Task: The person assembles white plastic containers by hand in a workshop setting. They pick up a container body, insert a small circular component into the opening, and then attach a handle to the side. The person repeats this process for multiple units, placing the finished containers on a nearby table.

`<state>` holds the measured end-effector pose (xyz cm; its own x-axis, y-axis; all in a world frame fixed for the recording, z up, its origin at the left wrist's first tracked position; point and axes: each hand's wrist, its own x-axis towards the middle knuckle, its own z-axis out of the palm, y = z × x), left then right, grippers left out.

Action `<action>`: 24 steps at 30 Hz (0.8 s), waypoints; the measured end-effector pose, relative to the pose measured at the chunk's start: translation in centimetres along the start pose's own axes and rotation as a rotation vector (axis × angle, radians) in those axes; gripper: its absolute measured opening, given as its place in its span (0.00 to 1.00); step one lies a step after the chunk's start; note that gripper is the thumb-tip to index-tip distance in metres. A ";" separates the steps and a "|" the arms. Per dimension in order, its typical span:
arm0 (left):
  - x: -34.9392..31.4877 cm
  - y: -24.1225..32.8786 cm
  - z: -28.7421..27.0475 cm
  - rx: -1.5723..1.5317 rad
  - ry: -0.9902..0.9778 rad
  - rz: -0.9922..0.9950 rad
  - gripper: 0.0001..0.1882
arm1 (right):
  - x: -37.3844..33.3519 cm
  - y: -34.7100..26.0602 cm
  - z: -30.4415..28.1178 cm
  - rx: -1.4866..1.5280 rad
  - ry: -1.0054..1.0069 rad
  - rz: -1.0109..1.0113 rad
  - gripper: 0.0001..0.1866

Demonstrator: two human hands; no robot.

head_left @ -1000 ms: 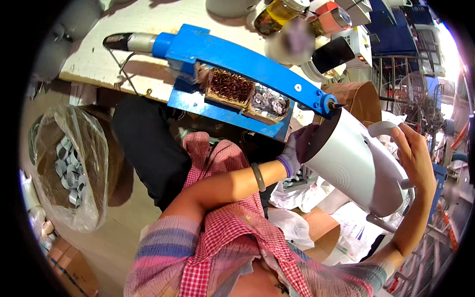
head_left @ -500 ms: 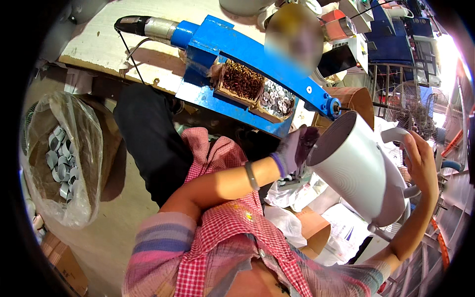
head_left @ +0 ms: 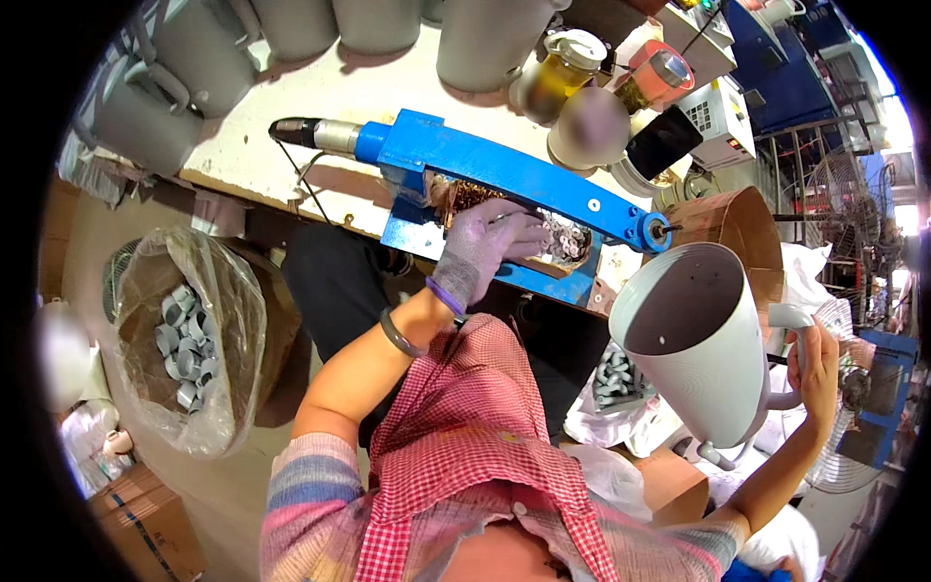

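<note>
My right hand (head_left: 817, 367) is closed round the curved handle of a large grey plastic can (head_left: 703, 364). The can is tilted, its wide mouth facing up and to the left. My left hand (head_left: 485, 242), in a pale purple-grey glove, reaches over the small parts boxes at the blue bench machine. Its fingers are stretched out to the right, partly covering the brass-coloured small metal pieces (head_left: 465, 197) and the silver washers (head_left: 567, 241). Just above the can's rim is the tip of the blue machine arm (head_left: 648, 231).
Grey cans (head_left: 199, 58) with handles line the back of the worktable (head_left: 242, 160). A clear bag (head_left: 228, 378) of grey curved pieces stands at left on the floor. A jar (head_left: 572, 58), a phone (head_left: 664, 143) and a cardboard box (head_left: 722, 218) are at the right.
My left hand has moved from the can's rim, left to the parts boxes. The can has swung more upright in my right hand. The view has shifted, showing more of the back of the table.
</note>
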<state>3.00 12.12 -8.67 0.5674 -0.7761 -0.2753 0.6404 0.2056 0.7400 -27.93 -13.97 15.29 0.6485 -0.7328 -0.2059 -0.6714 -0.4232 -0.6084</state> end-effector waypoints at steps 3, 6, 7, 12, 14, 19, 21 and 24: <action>1.7 -0.3 -1.7 0.664 0.082 0.196 0.11 | -0.8 1.9 1.1 0.074 0.023 -0.039 0.23; 2.7 -0.4 -3.5 1.457 0.023 0.663 0.12 | -1.5 3.4 2.1 0.108 0.054 0.005 0.22; 2.9 -0.6 -3.2 1.428 0.004 0.638 0.12 | -1.7 3.9 2.3 0.115 0.060 0.034 0.22; 4.7 -3.6 -1.5 1.394 -0.057 0.674 0.11 | -1.2 7.6 3.5 0.152 0.048 0.004 0.20; 5.4 -4.3 -1.3 1.451 -0.060 0.773 0.11 | -1.6 9.0 3.7 0.182 0.070 0.020 0.20; 3.9 -2.4 -2.3 1.694 0.035 0.592 0.11 | -2.5 11.4 3.7 0.168 0.091 0.038 0.18; 2.9 -1.3 -2.7 1.743 -0.071 0.881 0.07 | -3.0 11.8 4.0 0.210 0.107 0.043 0.18; -0.2 -0.3 -1.1 1.481 -0.059 0.760 0.06 | -3.6 12.6 4.4 0.240 0.128 0.036 0.18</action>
<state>3.24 12.88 -9.51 0.4576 -0.7976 0.3929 -0.7862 -0.1565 0.5978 -37.10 -14.30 5.01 0.5648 -0.8129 -0.1419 -0.5795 -0.2682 -0.7696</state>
